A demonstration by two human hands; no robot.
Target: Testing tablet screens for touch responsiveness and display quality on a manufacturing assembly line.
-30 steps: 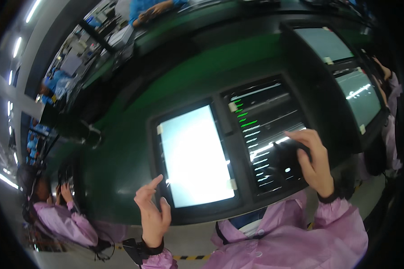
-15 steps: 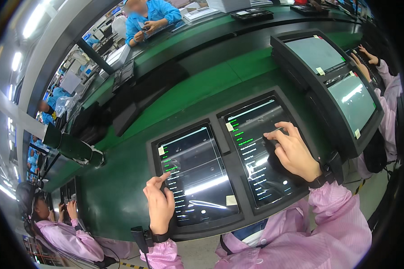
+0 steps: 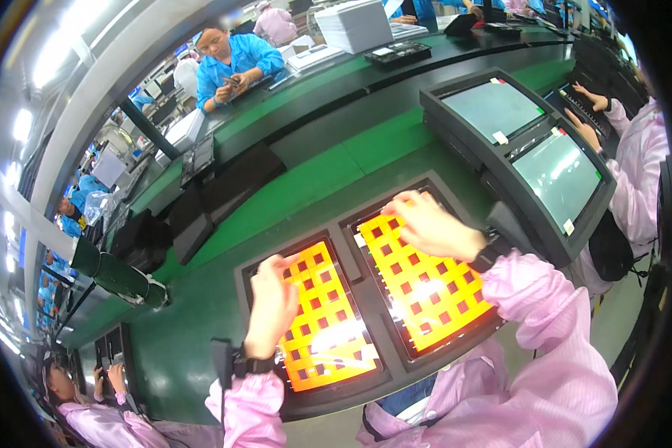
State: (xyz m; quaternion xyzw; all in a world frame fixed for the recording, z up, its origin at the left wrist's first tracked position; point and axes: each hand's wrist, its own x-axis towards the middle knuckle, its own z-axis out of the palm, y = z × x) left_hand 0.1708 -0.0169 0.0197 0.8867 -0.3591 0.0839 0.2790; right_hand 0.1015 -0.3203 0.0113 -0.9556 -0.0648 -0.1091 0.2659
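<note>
Two tablets lie side by side in a dark grey holder (image 3: 377, 313). Both the left tablet (image 3: 325, 332) and the right tablet (image 3: 433, 299) glow yellow-orange with a grid of dark red squares. My left hand (image 3: 272, 306) is over the upper left edge of the left tablet, slightly blurred, its fingers loosely bent and nothing in them. Over the top of the right tablet is my right hand (image 3: 433, 228), with bent fingers apart and no object held. Whether the fingertips touch the glass I cannot tell.
A black stand with two pale grey screens (image 3: 493, 112) rises at the right, beside a co-worker's hands (image 3: 586, 112). Dark slabs (image 3: 224, 194) and a green post (image 3: 119, 272) are at the left. Opposite, a person in blue (image 3: 235, 67) handles a small item.
Both tablet screens have switched from dark lists with green and white lines to yellow-orange grids. My hands have moved up toward the tablets' upper ends, and the view has shifted slightly.
</note>
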